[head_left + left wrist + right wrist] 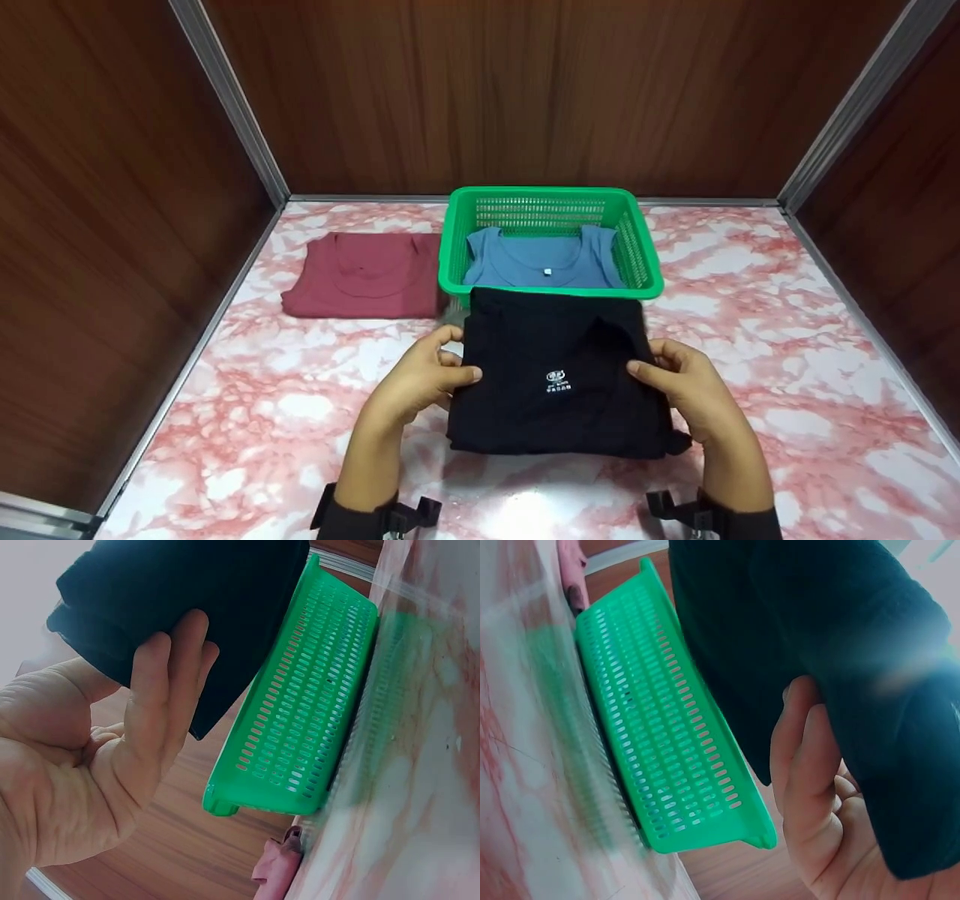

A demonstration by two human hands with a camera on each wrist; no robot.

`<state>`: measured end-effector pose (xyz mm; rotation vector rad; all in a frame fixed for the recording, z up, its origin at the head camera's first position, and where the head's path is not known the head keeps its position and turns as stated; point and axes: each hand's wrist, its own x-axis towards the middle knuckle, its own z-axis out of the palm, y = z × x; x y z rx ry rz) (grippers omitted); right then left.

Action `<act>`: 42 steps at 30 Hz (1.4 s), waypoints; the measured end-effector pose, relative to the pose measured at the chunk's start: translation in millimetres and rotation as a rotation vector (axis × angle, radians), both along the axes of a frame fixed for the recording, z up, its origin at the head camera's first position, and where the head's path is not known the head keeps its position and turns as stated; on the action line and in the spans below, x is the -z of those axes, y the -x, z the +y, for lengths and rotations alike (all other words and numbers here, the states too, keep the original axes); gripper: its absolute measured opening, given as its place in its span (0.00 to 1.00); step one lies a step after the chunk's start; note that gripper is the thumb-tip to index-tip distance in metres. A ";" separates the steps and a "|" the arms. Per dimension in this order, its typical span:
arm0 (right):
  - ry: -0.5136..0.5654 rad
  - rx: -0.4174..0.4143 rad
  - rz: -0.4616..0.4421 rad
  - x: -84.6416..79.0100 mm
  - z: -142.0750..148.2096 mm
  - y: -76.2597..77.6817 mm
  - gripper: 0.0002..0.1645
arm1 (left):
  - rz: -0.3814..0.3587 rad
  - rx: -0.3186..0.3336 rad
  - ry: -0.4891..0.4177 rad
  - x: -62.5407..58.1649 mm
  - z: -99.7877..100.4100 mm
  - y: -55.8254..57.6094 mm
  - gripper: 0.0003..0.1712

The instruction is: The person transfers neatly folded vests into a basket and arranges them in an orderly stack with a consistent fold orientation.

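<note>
A folded black shirt (555, 337) with a small white printed label is held up in front of the basket by both hands. My left hand (420, 379) grips its left edge, thumb on top and fingers beneath. On the opposite edge, my right hand (686, 382) pinches the cloth the same way. Both wrist views show fingers under the dark fabric (187, 585), which hangs above the table near the basket's side. Inside the green plastic basket (651, 277) lies a folded blue sleeveless shirt (525, 259); the black shirt's far edge overlaps the basket's near rim in the head view.
A folded maroon shirt (367, 277) lies left of the basket, close against it. The table (262, 420) has a red and white marbled top. Brown wood-look panels (525, 97) with metal edging stand at the back and both sides.
</note>
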<state>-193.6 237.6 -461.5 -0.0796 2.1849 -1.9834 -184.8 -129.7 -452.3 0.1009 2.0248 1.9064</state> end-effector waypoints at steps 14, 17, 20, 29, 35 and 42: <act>-0.004 0.051 -0.004 -5.6 -2.7 1.9 0.19 | -0.007 -0.016 -0.077 -11.2 -0.6 1.8 0.28; 0.000 0.054 -0.002 -8.3 -2.8 2.2 0.21 | -0.002 -0.011 -0.083 -13.0 -1.7 4.5 0.27; -0.003 0.053 0.010 -11.8 -2.3 2.9 0.22 | 0.002 -0.009 -0.085 -14.2 -2.7 7.5 0.27; -0.055 0.070 0.017 -20.1 2.8 8.6 0.25 | 0.019 0.017 -0.049 -22.6 1.1 20.9 0.28; -0.089 0.061 0.015 -29.2 4.6 17.8 0.28 | 0.032 0.019 -0.040 -29.3 3.1 28.7 0.27; -0.123 0.028 0.037 -41.8 7.8 30.1 0.27 | 0.023 -0.006 -0.049 -35.0 4.2 36.9 0.30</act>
